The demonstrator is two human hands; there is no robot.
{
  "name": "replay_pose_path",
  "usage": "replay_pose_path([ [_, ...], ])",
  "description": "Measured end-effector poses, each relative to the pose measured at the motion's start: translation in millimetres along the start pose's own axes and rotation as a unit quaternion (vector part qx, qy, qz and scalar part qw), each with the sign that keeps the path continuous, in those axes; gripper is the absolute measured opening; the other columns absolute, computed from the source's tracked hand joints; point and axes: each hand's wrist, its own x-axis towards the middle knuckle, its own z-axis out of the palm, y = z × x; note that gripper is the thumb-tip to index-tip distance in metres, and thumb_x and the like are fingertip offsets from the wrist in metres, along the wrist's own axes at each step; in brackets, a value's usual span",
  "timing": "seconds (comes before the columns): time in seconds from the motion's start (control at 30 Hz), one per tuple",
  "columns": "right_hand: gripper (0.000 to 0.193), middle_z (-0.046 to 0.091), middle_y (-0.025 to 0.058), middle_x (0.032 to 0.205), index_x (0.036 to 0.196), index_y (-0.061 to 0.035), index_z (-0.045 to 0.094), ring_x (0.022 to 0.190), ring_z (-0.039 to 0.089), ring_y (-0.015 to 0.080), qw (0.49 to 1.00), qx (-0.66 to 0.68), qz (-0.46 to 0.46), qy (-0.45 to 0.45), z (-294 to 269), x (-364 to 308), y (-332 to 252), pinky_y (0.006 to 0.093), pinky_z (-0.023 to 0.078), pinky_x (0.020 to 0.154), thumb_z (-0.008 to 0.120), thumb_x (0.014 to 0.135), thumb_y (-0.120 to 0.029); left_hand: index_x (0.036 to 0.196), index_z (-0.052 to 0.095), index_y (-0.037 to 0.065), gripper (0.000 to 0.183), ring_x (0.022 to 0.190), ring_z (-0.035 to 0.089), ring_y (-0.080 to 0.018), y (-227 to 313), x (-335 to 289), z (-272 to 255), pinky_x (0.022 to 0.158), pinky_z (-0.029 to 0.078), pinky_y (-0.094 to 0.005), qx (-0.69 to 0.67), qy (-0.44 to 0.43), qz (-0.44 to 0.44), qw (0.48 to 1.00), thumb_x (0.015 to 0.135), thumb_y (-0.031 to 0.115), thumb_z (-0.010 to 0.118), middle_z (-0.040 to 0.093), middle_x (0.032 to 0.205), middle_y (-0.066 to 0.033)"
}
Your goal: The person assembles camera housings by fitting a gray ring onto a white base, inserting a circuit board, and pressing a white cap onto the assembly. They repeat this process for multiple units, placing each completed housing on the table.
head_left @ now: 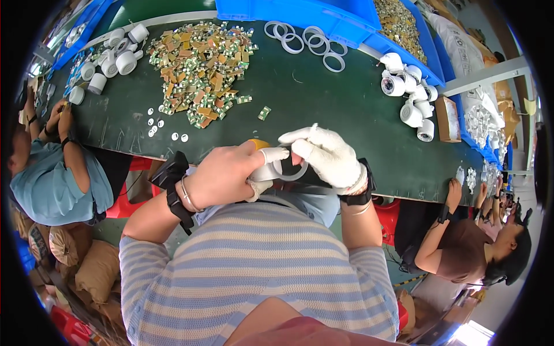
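Note:
My left hand (pixel 231 173), with white covers on some fingertips and a yellow one on another, is closed round a white round housing (pixel 265 173) just in front of my body. Beside the housing, a translucent white ring (pixel 292 176) hangs between my hands, touching or nearly touching it. My right hand (pixel 329 157) wears a white glove with a bare fingertip showing. Its thumb and fingers are bent together at the ring's upper edge. The left fingers partly hide the housing.
A heap of small green and orange circuit boards (pixel 202 66) lies on the green table (pixel 283 98). Loose white rings (pixel 333 62), white camera housings (pixel 411 112), small white discs (pixel 175 136) and blue bins (pixel 323 14) surround it. Co-workers sit left and right.

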Motion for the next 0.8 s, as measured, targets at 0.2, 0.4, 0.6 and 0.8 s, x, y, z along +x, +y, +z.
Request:
replay_pose_path([
  [0.2,0.024,0.075,0.0099,0.106,0.118,0.0063,0.071,0.087,0.063,0.0116,0.99,-0.019,-0.043,0.134,1.8,-3.0,5.0,0.0262,0.052,0.08,0.057,0.108,-0.01,0.135,0.064,0.016,0.063,0.08,0.069,-0.0346,3.4,0.0,-12.6,0.069,0.057,-0.0442,0.028,0.006,0.014,1.0,0.074,0.009,0.081,0.066,0.101,-0.0106],
  [0.4,0.024,0.074,0.0114,0.114,0.112,-0.0102,0.073,0.094,0.07,0.0277,0.914,-0.315,-0.194,0.163,23.1,-16.8,-18.7,0.0351,0.055,0.086,0.076,0.088,-0.008,0.133,0.065,0.015,0.065,0.079,0.069,-0.0348,5.4,0.0,-15.3,0.068,0.057,-0.0448,0.076,0.044,-0.049,0.995,0.07,0.007,0.078,0.066,0.1,-0.0117],
  [0.6,0.032,0.074,0.0099,0.111,0.115,-0.012,0.073,0.088,0.07,0.0295,0.885,-0.376,-0.189,0.201,28.7,-14.3,-3.0,0.0368,0.054,0.075,0.082,0.085,-0.007,0.151,0.055,0.014,0.067,0.087,0.073,-0.0297,0.7,8.6,0.8,0.079,0.059,-0.04,-0.183,0.123,-0.086,0.972,0.09,0.021,0.082,0.07,0.107,-0.0141],
  [0.8,0.028,0.074,0.017,0.103,0.123,0.0046,0.066,0.082,0.07,0.0176,0.984,0.147,0.028,0.095,25.4,-30.0,-37.2,0.03,0.058,0.074,0.072,0.098,-0.008,0.167,0.023,0.014,0.086,0.123,0.063,-0.0238,-14.6,-0.1,19.4,0.1,0.058,-0.0391,-0.743,0.085,-0.099,0.656,0.099,0.017,0.076,0.051,0.148,-0.0099],
])
